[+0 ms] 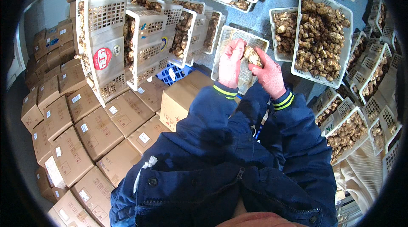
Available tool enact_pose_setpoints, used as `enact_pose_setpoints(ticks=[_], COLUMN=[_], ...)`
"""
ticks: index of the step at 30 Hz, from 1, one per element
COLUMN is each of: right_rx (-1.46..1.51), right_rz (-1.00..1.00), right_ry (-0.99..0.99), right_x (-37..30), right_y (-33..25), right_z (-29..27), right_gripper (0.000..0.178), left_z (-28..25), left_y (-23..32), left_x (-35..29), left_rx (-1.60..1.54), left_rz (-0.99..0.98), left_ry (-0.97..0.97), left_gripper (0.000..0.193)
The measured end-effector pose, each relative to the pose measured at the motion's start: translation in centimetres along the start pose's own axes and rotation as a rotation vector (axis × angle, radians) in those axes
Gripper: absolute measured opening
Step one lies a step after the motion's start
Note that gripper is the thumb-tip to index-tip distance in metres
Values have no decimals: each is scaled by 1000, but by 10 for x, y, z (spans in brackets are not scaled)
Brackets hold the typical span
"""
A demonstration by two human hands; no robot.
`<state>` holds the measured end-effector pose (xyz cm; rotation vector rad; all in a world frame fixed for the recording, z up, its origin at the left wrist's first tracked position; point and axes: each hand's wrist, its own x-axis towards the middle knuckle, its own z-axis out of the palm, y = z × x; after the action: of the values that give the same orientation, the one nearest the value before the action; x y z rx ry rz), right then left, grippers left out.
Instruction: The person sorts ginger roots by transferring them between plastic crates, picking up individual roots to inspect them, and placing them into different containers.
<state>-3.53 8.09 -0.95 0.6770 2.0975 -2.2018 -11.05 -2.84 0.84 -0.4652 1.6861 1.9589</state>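
My right hand (269, 75), in a pink glove, grips a knobbly brown-and-cream piece (253, 56) between thumb and fingers. It looks like a tuber, but I cannot be sure of its kind. My left hand (231, 63), also pink-gloved, is closed right beside it, fingertips pinched near the piece's left edge; whatever lies in that pinch is too small to make out. Both hands are above a white plastic crate (247, 83) whose mesh bottom shows. Just right of it, a big white crate (349, 35) full of similar brown pieces (321, 40) overlaps another filled crate (279, 13).
White crates (106, 35) of brown pieces stand tilted in a row at left. Brown cartons (98, 135) cover the lower left, with an opened carton (187, 95) and a blue crate (172, 74) close by. More filled crates (348, 131) line the right beside pale cloth (361, 174).
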Motion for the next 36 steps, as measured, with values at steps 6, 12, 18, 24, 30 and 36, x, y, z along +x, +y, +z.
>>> enact_pose_setpoints(ticks=[6, 12, 18, 24, 30, 36], right_rx=[397, 695, 789, 889, 831, 932], right_rz=[348, 353, 424, 500, 535, 629], right_ry=[-136, -254, -439, -462, -424, -563], right_x=[5, 8, 9, 9, 8, 10], right_y=[-8, -5, -13, -18, -22, -12], right_z=[-9, -9, -15, -23, -23, -20], right_gripper=[47, 52, 63, 51, 45, 53], left_z=[-15, -9, -11, -12, -18, -13], left_y=[1, 3, 9, 7, 4, 13], left_x=[-1, -1, 5, 4, 6, -2], left_rx=[18, 1, 86, 48, 19, 27], left_rz=[-63, -60, -73, -80, -82, -58], left_ry=[-42, -206, -166, -134, -152, -214], left_gripper=[27, 28, 25, 26, 25, 27])
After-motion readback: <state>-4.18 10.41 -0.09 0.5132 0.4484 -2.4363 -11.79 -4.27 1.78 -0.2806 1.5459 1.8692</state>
